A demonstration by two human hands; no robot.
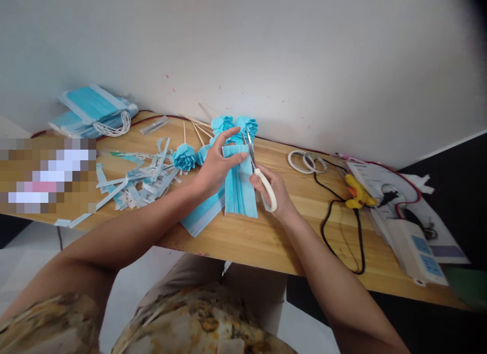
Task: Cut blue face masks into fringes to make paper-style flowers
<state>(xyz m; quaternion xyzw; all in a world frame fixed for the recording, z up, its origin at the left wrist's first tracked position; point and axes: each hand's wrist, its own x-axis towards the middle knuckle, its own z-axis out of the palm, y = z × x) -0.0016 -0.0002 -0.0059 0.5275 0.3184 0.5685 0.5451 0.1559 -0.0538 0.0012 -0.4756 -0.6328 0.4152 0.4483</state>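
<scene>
Held up in my left hand is a pleated blue face-mask sheet, its top edge pinched by the thumb. My right hand grips white-handled scissors. Their metal blades point away from me, slightly apart, along the right side of the sheet's top. Whether the blades touch the sheet I cannot tell. Beneath it, a stack of blue mask sheets lies on the table. Blue paper-like flowers on sticks lie just beyond my left hand, partly hidden by it.
Cut strips are heaped on the wooden table at left. Behind them sits a pile of masks. To the right are tape rolls, a yellow glue gun with a looping black cord, and a power strip. A wall borders the back.
</scene>
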